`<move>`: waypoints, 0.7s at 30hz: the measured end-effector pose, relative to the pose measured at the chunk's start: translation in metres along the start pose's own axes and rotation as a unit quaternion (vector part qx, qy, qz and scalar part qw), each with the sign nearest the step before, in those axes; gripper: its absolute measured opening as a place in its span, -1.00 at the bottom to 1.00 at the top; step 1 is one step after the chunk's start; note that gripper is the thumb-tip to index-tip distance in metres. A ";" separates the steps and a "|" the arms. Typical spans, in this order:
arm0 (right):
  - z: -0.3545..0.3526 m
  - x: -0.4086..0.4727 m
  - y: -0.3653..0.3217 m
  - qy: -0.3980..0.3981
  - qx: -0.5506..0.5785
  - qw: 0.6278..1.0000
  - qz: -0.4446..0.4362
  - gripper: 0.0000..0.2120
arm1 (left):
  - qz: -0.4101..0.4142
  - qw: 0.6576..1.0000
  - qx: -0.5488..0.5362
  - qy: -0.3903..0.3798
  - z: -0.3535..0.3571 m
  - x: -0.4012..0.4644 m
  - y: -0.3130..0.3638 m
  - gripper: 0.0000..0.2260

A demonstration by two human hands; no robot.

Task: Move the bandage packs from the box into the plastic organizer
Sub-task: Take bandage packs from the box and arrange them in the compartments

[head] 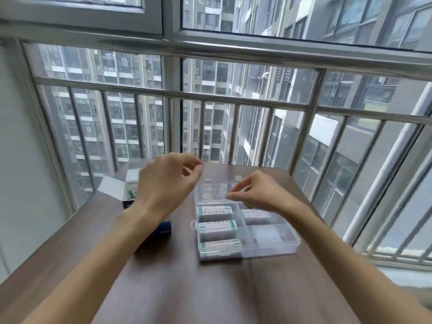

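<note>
Box (pixel 121 190): dark, white flap raised, mostly hidden behind the left hand (pixel 163 183) and forearm; contents only partly visible, hard to make out. A dark corner shows under the left forearm; whether it belongs to the box cannot be told.

Table (pixel 163 288): brown wood grain, against a metal window railing (pixel 233 99).

Plastic organizer (pixel 245 232): clear, lid (pixel 215 190) open away from the person, lying below and between both hands.

Bandage packs (pixel 216 226): three stacked in the compartments nearest the left hand, one more under the right wrist.

Left hand: raised, blurred, fingers loosely curled, holding nothing.

Right hand (pixel 254 192): above the lid, fingers loosely curled, holding nothing.
</note>
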State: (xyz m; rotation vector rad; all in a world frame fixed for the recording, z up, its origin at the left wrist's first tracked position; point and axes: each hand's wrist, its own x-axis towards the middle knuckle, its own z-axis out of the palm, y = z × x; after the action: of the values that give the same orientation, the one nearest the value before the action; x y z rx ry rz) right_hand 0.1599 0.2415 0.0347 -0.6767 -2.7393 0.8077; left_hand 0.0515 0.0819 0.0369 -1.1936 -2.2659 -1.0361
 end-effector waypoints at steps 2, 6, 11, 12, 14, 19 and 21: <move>0.023 -0.005 -0.022 0.052 0.013 0.996 -0.064 -0.83 | -0.034 0.992 0.013 0.124 -0.016 -0.019 -0.025 -0.87; 0.069 -0.011 -0.055 0.144 -0.043 0.970 -0.193 -0.73 | -0.112 0.967 0.040 0.224 -0.021 -0.046 -0.081 -0.66; 0.104 -0.005 -0.056 0.164 -0.163 0.938 -0.257 -0.59 | -0.244 0.932 -0.120 0.240 -0.009 -0.063 -0.104 -0.45; 0.107 -0.005 -0.056 0.167 -0.166 0.936 -0.261 -0.60 | -0.284 0.916 -0.191 0.209 -0.008 -0.065 -0.106 -0.50; 0.110 -0.010 -0.054 0.183 -0.149 0.933 -0.270 -0.63 | -0.290 0.891 -0.317 0.147 -0.004 -0.066 -0.110 -0.75; 0.105 -0.028 -0.049 0.276 -0.119 0.904 -0.303 -0.68 | -0.143 0.935 -0.295 0.131 0.004 -0.077 -0.116 -0.79; 0.103 -0.027 -0.052 0.289 -0.132 0.898 -0.303 -0.71 | -0.109 0.938 -0.307 0.117 0.005 -0.079 -0.111 -0.80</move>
State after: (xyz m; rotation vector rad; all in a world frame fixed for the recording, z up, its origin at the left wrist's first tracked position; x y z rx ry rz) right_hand 0.1316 0.1421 -0.0235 -0.0445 -2.2869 0.0649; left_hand 0.0049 0.0015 -0.0631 -0.9622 -1.9707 -1.9597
